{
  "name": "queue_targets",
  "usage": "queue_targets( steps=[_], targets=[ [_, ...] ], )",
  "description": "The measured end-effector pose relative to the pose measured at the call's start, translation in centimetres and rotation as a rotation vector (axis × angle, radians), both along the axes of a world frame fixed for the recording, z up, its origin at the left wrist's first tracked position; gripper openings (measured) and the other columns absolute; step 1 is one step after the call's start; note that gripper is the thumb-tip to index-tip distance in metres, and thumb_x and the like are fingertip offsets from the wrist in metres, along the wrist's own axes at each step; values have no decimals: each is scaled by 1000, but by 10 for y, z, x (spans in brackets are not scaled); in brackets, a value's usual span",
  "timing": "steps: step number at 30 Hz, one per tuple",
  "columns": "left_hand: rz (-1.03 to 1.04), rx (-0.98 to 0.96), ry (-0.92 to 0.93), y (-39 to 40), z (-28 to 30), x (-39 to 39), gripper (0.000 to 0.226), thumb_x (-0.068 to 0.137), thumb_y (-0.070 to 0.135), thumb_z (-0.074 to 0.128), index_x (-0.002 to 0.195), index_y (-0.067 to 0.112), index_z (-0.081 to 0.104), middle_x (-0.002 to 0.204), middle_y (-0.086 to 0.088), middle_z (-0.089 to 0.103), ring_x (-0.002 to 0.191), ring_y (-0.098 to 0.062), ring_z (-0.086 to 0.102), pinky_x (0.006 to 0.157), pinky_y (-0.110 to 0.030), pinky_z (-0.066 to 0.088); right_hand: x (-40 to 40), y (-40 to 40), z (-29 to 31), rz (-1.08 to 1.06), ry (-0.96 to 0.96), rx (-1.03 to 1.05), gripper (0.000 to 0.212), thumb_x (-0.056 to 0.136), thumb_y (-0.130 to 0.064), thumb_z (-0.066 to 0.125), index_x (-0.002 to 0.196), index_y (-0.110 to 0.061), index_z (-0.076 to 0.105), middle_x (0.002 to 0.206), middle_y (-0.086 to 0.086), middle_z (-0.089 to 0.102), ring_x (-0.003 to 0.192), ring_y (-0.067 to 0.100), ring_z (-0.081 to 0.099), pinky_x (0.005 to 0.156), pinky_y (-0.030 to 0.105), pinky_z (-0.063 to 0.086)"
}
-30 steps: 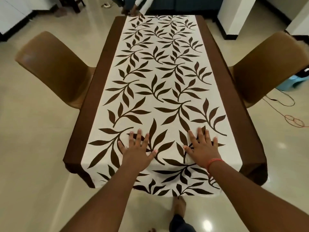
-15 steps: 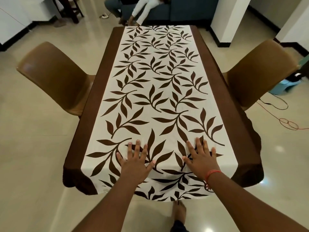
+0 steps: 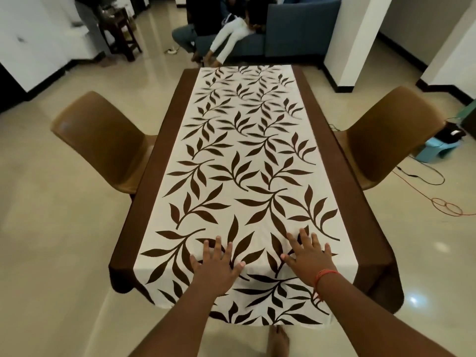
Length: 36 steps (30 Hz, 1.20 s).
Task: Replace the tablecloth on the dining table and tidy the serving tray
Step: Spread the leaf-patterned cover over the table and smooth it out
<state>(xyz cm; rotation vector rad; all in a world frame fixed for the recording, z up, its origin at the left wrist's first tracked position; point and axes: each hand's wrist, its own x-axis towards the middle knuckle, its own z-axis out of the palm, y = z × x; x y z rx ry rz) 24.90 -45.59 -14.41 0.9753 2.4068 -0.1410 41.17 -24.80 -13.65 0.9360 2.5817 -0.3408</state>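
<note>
Single view: head-worn wide-angle camera, at the near short end of the surface (image 3: 152, 191), facing forward and down along its length. Near field: both forearms enter from the bottom edge, left hand (image 3: 215, 270) and right hand (image 3: 307, 260) close below the lens. Far field: sofa (image 3: 296, 27) beyond the far end. Flanks: one chair (image 3: 103, 140) at each side. Straight lines bow near the frame edges.
</note>
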Motion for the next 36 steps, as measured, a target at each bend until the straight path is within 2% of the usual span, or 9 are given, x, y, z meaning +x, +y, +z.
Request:
queue_targets(
  steps=[6, 10, 13, 17, 21, 23, 25, 30, 36],
  targets=[
    [-58, -53, -100, 11, 16, 33, 81, 87, 79, 8, 156, 37, 1, 165, -2, -15, 150, -36, -13, 117, -65, 6, 31, -5, 36, -11, -36, -97, 72, 97, -66, 26, 157, -38, -2, 166, 3, -11, 152, 33, -8, 119, 60, 4],
    [-39, -58, -27, 18, 9, 44, 119, 50, 95, -16, 155, 42, 5, 166, 0, -8, 151, -37, -2, 115, -63, 13, 49, 21, 31, -6, -104, -104, 72, 97, -67, 26, 157, -36, -1, 166, 3, -11, 152, 34, -8, 119, 59, 2],
    [-23, 13, 63, 19, -8, 48, 96, 72, 92, 2, 152, 43, 22, 159, -3, 31, 133, -42, 42, 90, -70, 44, 55, 43, 26, 22, -116, -117, 73, 96, -67, 26, 157, -35, 1, 166, 4, -11, 152, 34, -9, 119, 60, 1],
    [-3, 129, 145, 15, -57, 47, 87, 79, 81, 24, 155, 40, 12, 164, 4, 13, 129, -37, 41, 85, -62, 43, 48, 76, 24, 104, -102, -129, 73, 97, -66, 27, 157, -33, 0, 166, 5, -12, 152, 35, -11, 119, 60, -1],
    [47, 77, 158, 32, -25, 48, 73, 83, 83, 18, 131, 42, 55, 139, 0, 59, 112, -38, 64, 76, -65, 52, 35, 90, 18, 144, -51, -128, 72, 97, -63, 31, 157, -34, 3, 166, 3, -12, 152, 35, -10, 119, 60, 3],
    [68, 36, 196, 40, -6, 47, 75, 82, 83, 14, 134, 45, 53, 145, 3, 53, 128, -34, 54, 97, -66, 43, 26, 93, 16, 153, -30, -119, 71, 98, -60, 32, 158, -33, 4, 166, 4, -12, 152, 36, -10, 118, 61, 4],
    [93, 40, 198, 44, 1, 46, 80, 80, 78, 8, 149, 44, 32, 158, 7, 32, 145, -26, 28, 115, -60, 19, 15, 93, 14, 140, -21, -119, 71, 98, -59, 33, 158, -33, 4, 166, 4, -11, 151, 37, -10, 118, 61, 4],
    [94, 51, 202, 44, 5, 27, 84, 80, 75, 5, 155, 37, 12, 162, 0, 18, 149, -27, 14, 116, -60, 15, -2, 75, 4, 94, -27, -69, 72, 98, -61, 32, 157, -34, 2, 166, 6, -10, 151, 39, -8, 117, 63, 11],
    [100, 31, 144, 21, -3, -9, 80, 90, 74, 25, 156, 37, -4, 165, -3, -11, 151, -35, -7, 115, -67, 11, -17, 34, -4, 19, -5, -30, 73, 97, -62, 32, 156, -37, -2, 166, 6, -10, 151, 40, -7, 116, 65, 13]
  ],
)
